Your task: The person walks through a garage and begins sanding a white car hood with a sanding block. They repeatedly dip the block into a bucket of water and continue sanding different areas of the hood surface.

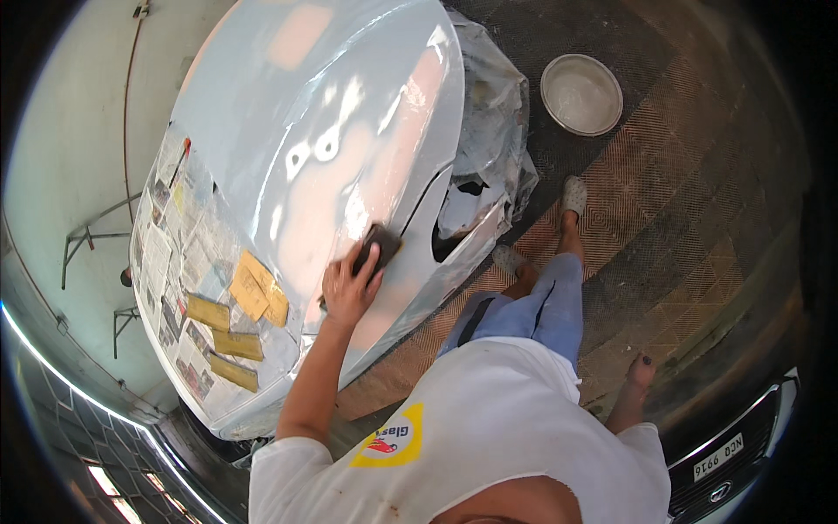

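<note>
My left hand point(349, 284) is closed on a dark sanding block point(379, 251) with a yellowish edge, pressed on the pale car bonnet point(288, 201) near its seam, among pinkish primer patches. Newspaper point(166, 253) covers the part to the left, with folded tan sandpaper sheets point(253, 284) and several yellowish strips point(236, 343) lying on it. My right hand point(642, 370) hangs low at my right, away from the car, fingers curled around something small and dark that I cannot make out. Crumpled plastic sheeting point(502, 105) covers the car's front, around a dark opening.
A round basin point(581, 92) of cloudy liquid sits on the dark patterned mat point(681, 218) beside the car. My feet in clogs point(573, 194) stand on the mat. Another vehicle point(742, 428) is close at lower right. Metal brackets point(87, 236) stick out from the left wall.
</note>
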`<control>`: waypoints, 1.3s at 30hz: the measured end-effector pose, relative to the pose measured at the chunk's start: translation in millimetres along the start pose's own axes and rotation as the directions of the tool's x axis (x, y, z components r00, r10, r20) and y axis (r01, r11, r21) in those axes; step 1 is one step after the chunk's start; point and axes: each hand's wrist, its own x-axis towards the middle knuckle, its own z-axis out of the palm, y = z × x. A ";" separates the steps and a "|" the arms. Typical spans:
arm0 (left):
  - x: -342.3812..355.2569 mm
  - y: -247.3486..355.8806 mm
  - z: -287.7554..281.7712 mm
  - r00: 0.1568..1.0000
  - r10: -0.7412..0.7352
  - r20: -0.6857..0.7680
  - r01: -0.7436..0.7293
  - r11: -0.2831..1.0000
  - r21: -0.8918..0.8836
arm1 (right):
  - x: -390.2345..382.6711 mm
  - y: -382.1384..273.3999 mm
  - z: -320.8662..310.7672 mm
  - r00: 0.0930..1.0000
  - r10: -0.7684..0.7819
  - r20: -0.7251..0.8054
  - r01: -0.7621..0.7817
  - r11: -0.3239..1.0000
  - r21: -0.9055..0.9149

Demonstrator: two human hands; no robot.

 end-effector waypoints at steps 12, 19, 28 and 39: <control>175.6 37.7 35.5 0.998 0.005 -0.056 -0.003 0.999 0.038 | 7.0 -198.0 12.4 0.922 -0.381 0.064 0.383 0.923 -0.032; 261.1 41.2 49.8 0.995 0.074 -0.061 -0.067 0.993 0.100 | 24.0 -150.8 24.2 0.875 -0.440 -0.200 0.459 0.886 0.063; 280.8 54.9 58.5 0.990 0.012 -0.144 -0.001 0.997 0.074 | 34.0 -142.6 40.5 0.870 -0.460 -0.179 0.468 0.884 0.005; 428.5 55.7 75.9 0.984 -0.064 -0.167 0.083 0.990 0.111 | 59.5 -205.9 15.5 0.897 -0.441 -0.039 0.442 0.896 0.043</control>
